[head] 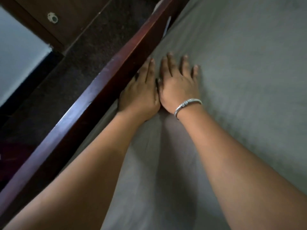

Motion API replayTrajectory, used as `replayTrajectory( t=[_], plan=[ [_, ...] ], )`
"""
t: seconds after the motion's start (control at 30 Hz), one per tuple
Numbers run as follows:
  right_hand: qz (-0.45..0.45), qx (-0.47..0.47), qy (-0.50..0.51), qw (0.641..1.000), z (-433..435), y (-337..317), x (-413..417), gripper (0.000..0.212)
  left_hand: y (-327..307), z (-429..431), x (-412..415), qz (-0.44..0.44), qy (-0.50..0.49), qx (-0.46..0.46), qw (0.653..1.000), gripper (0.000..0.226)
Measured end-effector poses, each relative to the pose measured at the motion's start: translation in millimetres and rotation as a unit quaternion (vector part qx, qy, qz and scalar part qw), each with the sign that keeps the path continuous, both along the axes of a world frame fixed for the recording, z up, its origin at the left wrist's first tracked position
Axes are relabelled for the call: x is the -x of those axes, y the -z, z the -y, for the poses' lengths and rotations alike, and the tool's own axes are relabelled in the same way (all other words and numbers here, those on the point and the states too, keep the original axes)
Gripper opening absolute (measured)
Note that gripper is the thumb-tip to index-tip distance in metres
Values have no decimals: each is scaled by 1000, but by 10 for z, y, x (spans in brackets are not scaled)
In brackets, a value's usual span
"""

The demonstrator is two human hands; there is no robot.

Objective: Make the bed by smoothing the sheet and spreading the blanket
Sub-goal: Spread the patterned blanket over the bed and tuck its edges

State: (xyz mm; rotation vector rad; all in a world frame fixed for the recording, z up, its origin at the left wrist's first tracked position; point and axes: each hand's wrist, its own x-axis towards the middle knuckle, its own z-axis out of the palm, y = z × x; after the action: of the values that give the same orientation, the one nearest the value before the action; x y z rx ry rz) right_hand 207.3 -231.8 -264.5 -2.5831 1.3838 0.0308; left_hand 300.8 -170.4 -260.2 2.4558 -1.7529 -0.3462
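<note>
- A person's two bare forearms reached up from the bottom of the frame across a grey sheet (240, 67), which covered the mattress and filled the right half of the view.
- The left hand (141, 92) lay palm down at the sheet's left edge, just beside the bed rail (99, 90). Its fingers were straight and close together, pressed flat on the fabric and gripping nothing.
- The outer side of that hand sat in the rail's shadow, so it was hard to tell whether its little finger was tucked between rail and mattress.
- The right hand (179, 83) rested palm down just beside it, fingers straight and fanned apart on the sheet, holding nothing.
- The two hands touched along their thumb sides, near the wrists.
- A silver bracelet (187, 105) circled the right wrist.
- The sheet lay mostly flat to the right of the hands, with soft folds running between the forearms toward the camera.
- The bed rail, dark reddish wood with a glossy top face, ran diagonally from the lower left to the top centre.
- Beyond the rail lay a dark floor (79, 63).
- In the upper left corner stood a brown cabinet (69, 17) with a pale round knob (52, 17).
- A pale panel (16, 55) filled the far left edge, next to the cabinet.
</note>
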Motion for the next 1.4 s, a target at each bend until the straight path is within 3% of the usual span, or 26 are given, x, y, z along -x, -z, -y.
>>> replayTrajectory(
  t=[0.13, 0.23, 0.37, 0.43, 0.6, 0.73, 0.83, 1.0, 1.13, 1.23, 1.4],
  plan=[
    [-11, 2, -66, 998, 71, -58, -98, 53, -10, 7, 29, -49, -42, -20, 998, 65],
    [-3, 0, -84, 996, -27, -82, -88, 51, -54, -110, 92, -2, -46, -50, 998, 64],
    [110, 44, -16, 993, -386, -42, 17, 37, -125, -586, 196, 41, 24, 13, 999, 65],
    [145, 58, -66, 986, -562, -6, 61, 31, -101, -804, 237, 71, 10, 10, 997, 63],
    [62, -13, -199, 978, -612, -86, -176, 46, -126, -918, 134, 90, -71, -87, 990, 69],
    [5, -18, -220, 975, -491, -158, -339, 47, -164, -861, 82, 16, -108, -54, 993, 66],
    [35, -7, -216, 976, -557, -145, -284, 44, -220, -920, 81, 2, -100, -50, 994, 66],
    [125, 66, -179, 974, -709, -94, -194, 27, -357, -1180, 191, 87, -75, -72, 991, 55],
    [81, 57, -223, 970, -729, -135, -182, 38, -444, -1181, 175, 35, -180, -116, 976, 71],
    [3, 58, -228, 972, -771, -202, -214, 38, -465, -1129, 211, 54, -203, -99, 973, 67],
    [-58, 53, -245, 966, -776, -323, -273, 40, -429, -1114, 404, -7, -210, -90, 974, 78]
  ],
)
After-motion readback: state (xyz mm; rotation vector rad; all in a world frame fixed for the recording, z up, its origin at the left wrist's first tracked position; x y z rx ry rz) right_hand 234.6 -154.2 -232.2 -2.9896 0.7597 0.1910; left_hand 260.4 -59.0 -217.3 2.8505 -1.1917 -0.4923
